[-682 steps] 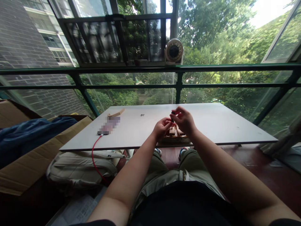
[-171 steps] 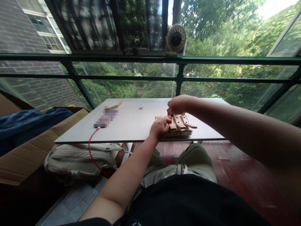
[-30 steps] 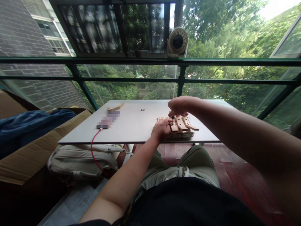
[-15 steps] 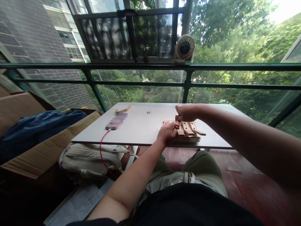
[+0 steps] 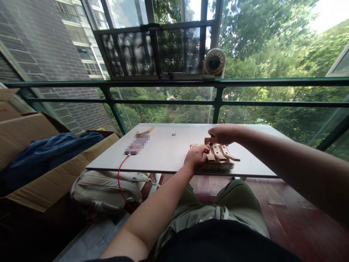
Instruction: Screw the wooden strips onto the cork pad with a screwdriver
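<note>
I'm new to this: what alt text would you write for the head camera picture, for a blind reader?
Seen from above, a person's left hand steadies a wooden model at the near edge of a white table, while the right hand pinches a small dark tool over it. A small fan sits on the green railing beyond.

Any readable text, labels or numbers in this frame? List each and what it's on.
Small dark mark on the white tabletop: two characters, too small to read.
Flat device with the red cable: pixelated, unreadable.
Dark tag on the beige backpack: too small.
Printed paper on the floor: blurred.
No other lettering visible.
</note>
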Tool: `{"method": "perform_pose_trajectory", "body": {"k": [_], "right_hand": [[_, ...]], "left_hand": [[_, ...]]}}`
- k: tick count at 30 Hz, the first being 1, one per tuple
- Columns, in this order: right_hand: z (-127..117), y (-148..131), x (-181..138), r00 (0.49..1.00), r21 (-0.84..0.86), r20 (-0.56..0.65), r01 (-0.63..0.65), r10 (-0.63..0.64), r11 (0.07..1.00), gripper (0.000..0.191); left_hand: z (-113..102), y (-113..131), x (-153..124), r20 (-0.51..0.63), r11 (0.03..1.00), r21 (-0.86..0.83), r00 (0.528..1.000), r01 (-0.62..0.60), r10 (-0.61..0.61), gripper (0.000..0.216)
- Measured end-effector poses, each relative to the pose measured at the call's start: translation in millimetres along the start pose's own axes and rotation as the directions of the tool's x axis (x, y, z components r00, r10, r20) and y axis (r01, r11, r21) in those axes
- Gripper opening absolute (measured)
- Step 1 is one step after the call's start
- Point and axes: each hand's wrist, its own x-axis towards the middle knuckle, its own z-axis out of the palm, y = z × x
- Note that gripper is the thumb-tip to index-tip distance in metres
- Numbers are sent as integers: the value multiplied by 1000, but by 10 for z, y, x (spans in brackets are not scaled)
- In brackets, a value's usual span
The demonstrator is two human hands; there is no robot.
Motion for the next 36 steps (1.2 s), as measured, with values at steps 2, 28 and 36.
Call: {"method": "perform_pose_trajectory", "body": {"k": [2, 28, 36], "right_hand": [[64, 52, 49, 1000, -39, 12, 29, -29, 999, 18], [136, 958, 843, 969, 403, 150, 122, -197, 907, 12], [146, 1031, 944, 951, 319, 125, 232, -283, 919, 16]], "left_hand": [[8, 8, 57, 3, 1000, 5, 1000, 10, -10, 27], [139, -714, 1444, 246, 991, -110, 968, 70, -41, 16], [327, -1186, 1748, 234, 945, -279, 966, 172, -107, 24]]}}
